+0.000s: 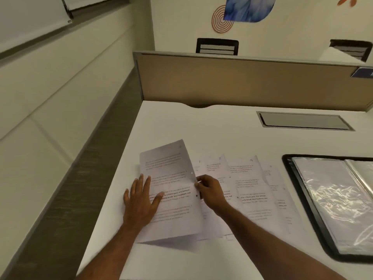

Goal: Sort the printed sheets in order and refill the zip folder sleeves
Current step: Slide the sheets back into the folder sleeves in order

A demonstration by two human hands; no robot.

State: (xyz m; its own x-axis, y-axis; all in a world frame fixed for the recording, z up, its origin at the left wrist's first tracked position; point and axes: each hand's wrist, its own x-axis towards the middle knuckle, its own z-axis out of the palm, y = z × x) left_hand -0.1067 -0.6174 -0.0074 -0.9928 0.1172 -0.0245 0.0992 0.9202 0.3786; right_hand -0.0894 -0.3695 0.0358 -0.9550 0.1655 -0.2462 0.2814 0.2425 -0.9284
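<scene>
Two bare hands work on thin white paper near the desk's [181,126] left edge. The left hand [141,199] lies flat, fingers straight and spread, pressing the top sheet [171,174]. The right hand [210,190] pinches that sheet's hole-punched right edge, lifting it into a curl. More printed sheets [248,184] fan out rightward, overlapping, with numbers at their top corners. At the desk's right edge the black-rimmed zip folder [291,174] lies open, its clear sleeves [331,195] glossy and wrinkled.
</scene>
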